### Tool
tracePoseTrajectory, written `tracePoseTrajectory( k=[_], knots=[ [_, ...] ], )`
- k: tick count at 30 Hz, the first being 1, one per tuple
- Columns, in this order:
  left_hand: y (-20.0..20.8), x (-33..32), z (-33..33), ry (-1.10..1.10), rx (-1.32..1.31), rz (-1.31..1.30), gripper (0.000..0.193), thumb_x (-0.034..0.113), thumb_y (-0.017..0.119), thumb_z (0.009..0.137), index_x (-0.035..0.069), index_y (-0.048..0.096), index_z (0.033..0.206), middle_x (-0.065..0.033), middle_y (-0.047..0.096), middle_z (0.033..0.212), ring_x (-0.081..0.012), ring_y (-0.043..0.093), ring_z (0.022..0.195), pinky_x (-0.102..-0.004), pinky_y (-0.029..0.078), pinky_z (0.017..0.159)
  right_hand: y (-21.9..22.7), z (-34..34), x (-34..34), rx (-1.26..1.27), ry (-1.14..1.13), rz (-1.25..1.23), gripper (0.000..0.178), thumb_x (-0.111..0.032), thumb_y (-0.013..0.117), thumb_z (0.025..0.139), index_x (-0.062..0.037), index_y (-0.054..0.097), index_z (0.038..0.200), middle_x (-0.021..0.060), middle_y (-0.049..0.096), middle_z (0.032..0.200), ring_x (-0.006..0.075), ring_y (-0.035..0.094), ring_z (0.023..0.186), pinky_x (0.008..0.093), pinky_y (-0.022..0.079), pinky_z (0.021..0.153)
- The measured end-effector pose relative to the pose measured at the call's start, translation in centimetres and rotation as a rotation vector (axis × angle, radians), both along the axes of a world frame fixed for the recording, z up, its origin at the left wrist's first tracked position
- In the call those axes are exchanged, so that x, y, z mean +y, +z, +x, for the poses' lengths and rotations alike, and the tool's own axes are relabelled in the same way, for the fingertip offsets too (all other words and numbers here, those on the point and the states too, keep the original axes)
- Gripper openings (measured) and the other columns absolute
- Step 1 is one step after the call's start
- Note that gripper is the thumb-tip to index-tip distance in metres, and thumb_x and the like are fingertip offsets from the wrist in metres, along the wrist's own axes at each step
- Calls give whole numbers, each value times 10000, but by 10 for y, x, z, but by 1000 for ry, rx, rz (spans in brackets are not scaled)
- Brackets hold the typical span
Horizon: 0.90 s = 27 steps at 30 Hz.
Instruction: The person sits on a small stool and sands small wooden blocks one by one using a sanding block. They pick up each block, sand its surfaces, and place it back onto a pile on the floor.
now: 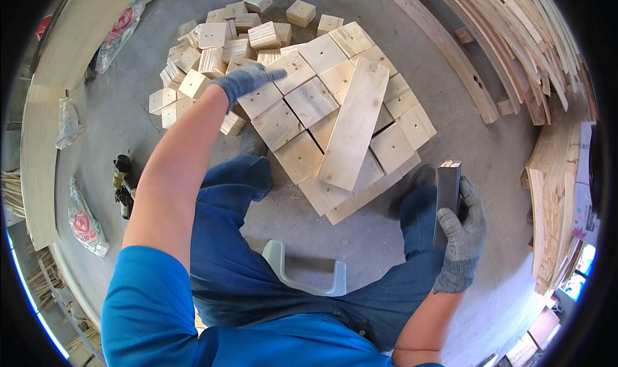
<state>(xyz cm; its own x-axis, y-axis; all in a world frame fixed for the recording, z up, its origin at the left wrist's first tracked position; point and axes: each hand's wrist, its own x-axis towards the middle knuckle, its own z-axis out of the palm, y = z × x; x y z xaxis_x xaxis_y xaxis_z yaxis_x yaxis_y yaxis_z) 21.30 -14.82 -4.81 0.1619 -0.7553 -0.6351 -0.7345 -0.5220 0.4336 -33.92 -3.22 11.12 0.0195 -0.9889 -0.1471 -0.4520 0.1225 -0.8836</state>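
A stack of square wooden blocks (pixel 280 123), most with a small dark spot near the middle, stands on the floor before me. Over its left corner reaches my gloved left hand (pixel 248 82), fingers stretched out and nothing in them; whether it touches a block I cannot tell. A pale wooden board (pixel 355 125) lies slantwise across the top of the stack. To the right, above my knee, my gloved right hand (pixel 465 228) is closed round a dark narrow rectangular piece (pixel 447 196), held upright with a light-coloured top end.
Loose wooden blocks (pixel 212 35) are heaped behind and left of the stack. Long planks (pixel 444 51) lie at the far right, more boards (pixel 553 199) at the right. A black tool (pixel 122 183) and white bags (pixel 87 222) are on the left. A pale plastic stool (pixel 277 259) is beneath me.
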Motion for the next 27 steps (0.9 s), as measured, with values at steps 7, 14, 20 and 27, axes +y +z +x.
tracePoseTrajectory(
  k=[7,14,20,27],
  knots=[
    [2,-1,1,-61,-134,-15,1117,924,564,869,-17,639,1466,-260,641,1487,-392,613,1392,-449,468,1174,-4,10,-1,-6,32,8,763,-154,906,788,28,630,1476,172,622,1535,307,590,1412,437,466,1201],
    [-8,2,54,76,-11,-147,995,835,561,953,-39,677,1414,-270,701,1395,-422,649,1331,-460,480,1157,-9,12,-3,56,11,19,799,-237,903,772,35,628,1472,192,628,1523,322,606,1387,441,487,1177],
    [-28,43,120,97,-385,-28,756,462,833,878,26,644,1466,-246,682,1407,-357,685,1275,-420,530,1098,-4,20,-4,55,82,28,828,-299,866,848,47,563,1536,183,619,1516,316,588,1390,442,439,1210],
    [-66,56,103,-68,-538,-155,1005,205,838,798,126,355,1676,-172,405,1705,-388,478,1515,-449,456,1236,-13,20,-6,92,64,71,852,-324,869,824,48,566,1529,207,593,1543,341,588,1402,457,459,1199]
  ],
)
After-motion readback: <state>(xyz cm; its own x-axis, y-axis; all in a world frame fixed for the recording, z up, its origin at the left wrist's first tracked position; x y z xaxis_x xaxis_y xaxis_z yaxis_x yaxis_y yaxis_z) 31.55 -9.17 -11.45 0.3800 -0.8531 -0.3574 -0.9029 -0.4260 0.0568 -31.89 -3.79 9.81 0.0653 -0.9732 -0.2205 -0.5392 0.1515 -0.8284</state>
